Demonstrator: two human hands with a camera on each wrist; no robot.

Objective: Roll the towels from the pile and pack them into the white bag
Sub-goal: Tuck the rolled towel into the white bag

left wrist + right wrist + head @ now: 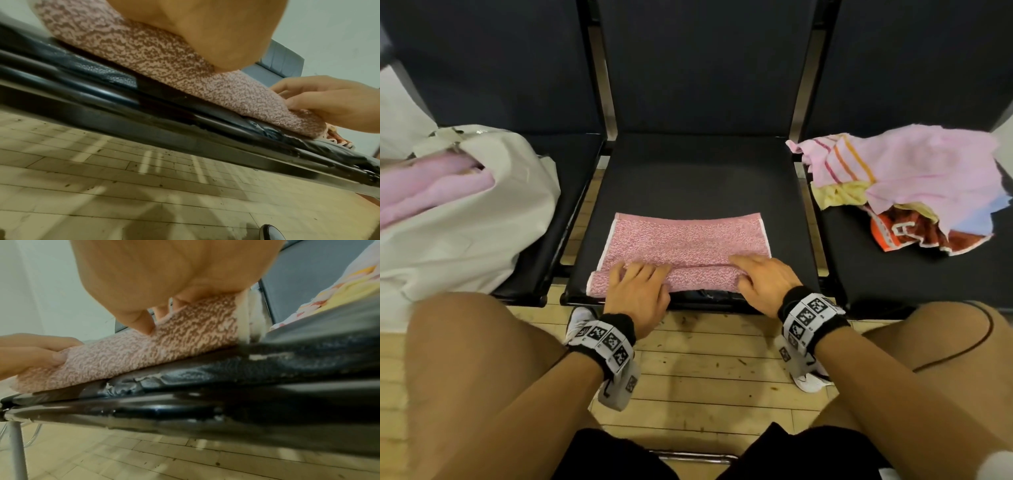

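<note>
Together, left hand and right hand grip the pink towel.

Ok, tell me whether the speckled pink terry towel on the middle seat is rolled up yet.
Barely started: the speckled pink terry towel has only its near edge turned over; the rest lies flat.

Left hand bears down on speckled pink towel at black seat edge; right hand grips towel's far end.
</note>
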